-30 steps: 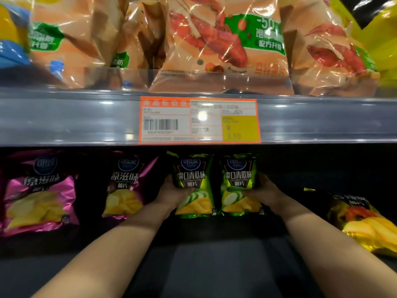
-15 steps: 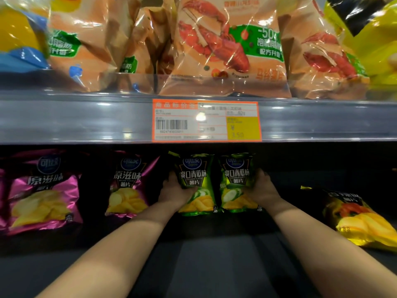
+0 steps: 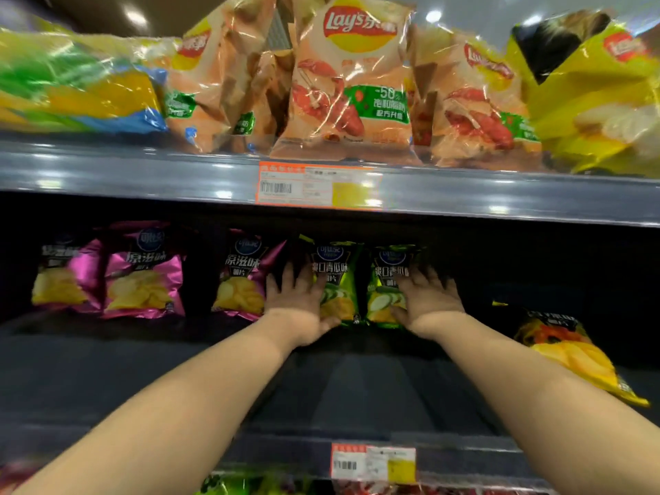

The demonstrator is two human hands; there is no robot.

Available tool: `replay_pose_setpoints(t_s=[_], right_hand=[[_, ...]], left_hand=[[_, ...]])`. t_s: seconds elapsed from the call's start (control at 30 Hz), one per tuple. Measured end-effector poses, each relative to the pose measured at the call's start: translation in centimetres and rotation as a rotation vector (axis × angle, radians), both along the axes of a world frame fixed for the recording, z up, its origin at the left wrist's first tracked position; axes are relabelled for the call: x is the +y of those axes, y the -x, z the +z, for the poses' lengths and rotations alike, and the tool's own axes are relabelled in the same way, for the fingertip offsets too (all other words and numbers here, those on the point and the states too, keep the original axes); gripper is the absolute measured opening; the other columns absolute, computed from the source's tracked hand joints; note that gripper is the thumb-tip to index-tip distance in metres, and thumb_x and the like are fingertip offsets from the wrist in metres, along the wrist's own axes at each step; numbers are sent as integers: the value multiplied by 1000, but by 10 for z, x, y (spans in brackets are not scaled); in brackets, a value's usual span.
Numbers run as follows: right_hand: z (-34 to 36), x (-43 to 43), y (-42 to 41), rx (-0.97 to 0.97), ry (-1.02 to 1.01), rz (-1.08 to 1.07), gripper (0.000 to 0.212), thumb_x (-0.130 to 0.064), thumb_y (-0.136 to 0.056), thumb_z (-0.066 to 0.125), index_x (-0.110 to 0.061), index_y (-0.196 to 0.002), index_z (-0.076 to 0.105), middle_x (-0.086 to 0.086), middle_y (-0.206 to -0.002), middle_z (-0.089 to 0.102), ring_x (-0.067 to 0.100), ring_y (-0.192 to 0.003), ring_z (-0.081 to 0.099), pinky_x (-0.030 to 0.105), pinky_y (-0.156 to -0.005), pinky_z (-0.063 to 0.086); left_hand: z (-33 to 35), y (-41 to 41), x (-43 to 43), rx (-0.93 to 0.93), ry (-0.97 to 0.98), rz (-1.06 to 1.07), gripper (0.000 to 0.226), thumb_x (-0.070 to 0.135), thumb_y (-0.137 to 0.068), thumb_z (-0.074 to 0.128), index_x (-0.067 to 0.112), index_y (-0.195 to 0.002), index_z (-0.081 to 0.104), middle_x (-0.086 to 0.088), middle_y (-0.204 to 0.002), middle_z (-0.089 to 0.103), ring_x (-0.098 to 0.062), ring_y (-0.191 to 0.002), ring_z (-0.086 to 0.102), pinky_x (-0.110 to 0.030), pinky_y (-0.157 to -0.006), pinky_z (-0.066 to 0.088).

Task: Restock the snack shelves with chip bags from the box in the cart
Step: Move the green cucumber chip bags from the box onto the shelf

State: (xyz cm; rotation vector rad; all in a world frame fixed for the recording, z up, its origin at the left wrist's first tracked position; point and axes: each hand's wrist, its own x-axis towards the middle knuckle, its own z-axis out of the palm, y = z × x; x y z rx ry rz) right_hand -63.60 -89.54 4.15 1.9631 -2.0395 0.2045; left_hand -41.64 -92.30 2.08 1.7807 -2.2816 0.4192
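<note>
Both hands are reaching into the middle shelf (image 3: 357,391), toward its back edge, where two chip bags are standing side by side. The left hand (image 3: 300,305) is lying flat, fingers spread, against the left green bag (image 3: 337,276). The right hand (image 3: 428,301) is doing likewise on the right green bag (image 3: 385,276). Neither is gripping anything. The bags are looking light, puffy, slick and crushable, so holding them gently by the side seams is probably safest.

Middle shelf (image 3: 357,387) is carrying three pink chip bags (image 3: 68,276) (image 3: 143,280) (image 3: 243,280), two green chip bags (image 3: 337,276) (image 3: 387,276) and one yellow-and-black bag (image 3: 568,351). Upper shelf (image 3: 107,173) is showing at least three orange crayfish bags (image 3: 203,83) (image 3: 350,94) (image 3: 478,108), with any behind too hidden to count. Two orange price tags (image 3: 318,185) (image 3: 373,462) are hanging on the shelf edges
</note>
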Motion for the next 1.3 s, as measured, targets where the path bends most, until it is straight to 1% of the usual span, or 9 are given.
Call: replay_pose_setpoints(t_s=[0.17,0.23,0.33,0.47,0.63,0.73,0.97,1.13,1.3], right_hand=[[-11,46,0,14,-2,136,70,-54,-88,45,-28,-148,18,5,-159,14,34,-146,7,58,-114,10],[-13,63,-4,-9,7,180,69,-56,-88,45,-27,-146,21,6,-157,19,34,-145,12,58,-113,12],[-15,89,-18,-21,-10,256,68,-57,-89,43,-27,-146,20,7,-156,23,33,-143,19,57,-112,16],[-20,116,-52,-31,14,397,68,-55,-90,44,-27,-147,21,5,-158,19,34,-144,14,57,-111,19],[-25,152,-115,-31,-42,522,68,-55,-91,40,-29,-149,14,2,-160,12,32,-146,8,56,-113,13],[-31,176,-162,-16,-75,629,69,-54,-92,40,-28,-150,12,2,-160,10,33,-147,5,57,-114,11],[-52,247,-305,3,-79,832,69,-58,-90,41,-28,-147,18,2,-158,18,32,-146,12,58,-113,16],[-74,326,-435,-5,-165,993,71,-60,-89,41,-29,-148,17,1,-158,17,33,-146,12,59,-112,16],[-99,414,-549,-2,-209,1163,68,-57,-88,44,-27,-146,23,1,-155,25,30,-144,16,59,-112,16]], left_hand=[[-7,-1,69,9,52,102,88,73,-82,33,26,-151,5,-7,-160,5,-37,-145,0,-57,-112,10],[-12,-5,99,-6,89,125,87,73,-83,31,24,-151,7,-9,-159,10,-37,-144,6,-57,-111,11],[-13,-15,144,-30,45,185,86,72,-84,28,23,-151,6,-10,-160,9,-38,-145,2,-59,-111,9],[-13,-44,195,-50,-52,319,86,72,-85,26,24,-151,-1,-7,-161,0,-36,-145,-8,-59,-113,3],[-28,-100,260,-25,-68,446,85,70,-85,31,24,-151,4,-8,-160,5,-37,-145,-4,-60,-112,5],[-42,-143,304,-7,-91,540,84,69,-86,31,23,-151,4,-9,-160,6,-37,-145,-4,-60,-112,6],[-75,-264,423,32,-132,728,86,71,-84,33,24,-151,5,-9,-159,9,-38,-145,0,-60,-112,7],[-97,-369,531,57,-180,895,87,72,-83,33,24,-151,6,-9,-160,9,-37,-146,0,-60,-112,7],[-109,-469,641,55,-205,1085,89,72,-82,37,25,-150,7,-7,-160,10,-36,-146,1,-58,-113,5]])
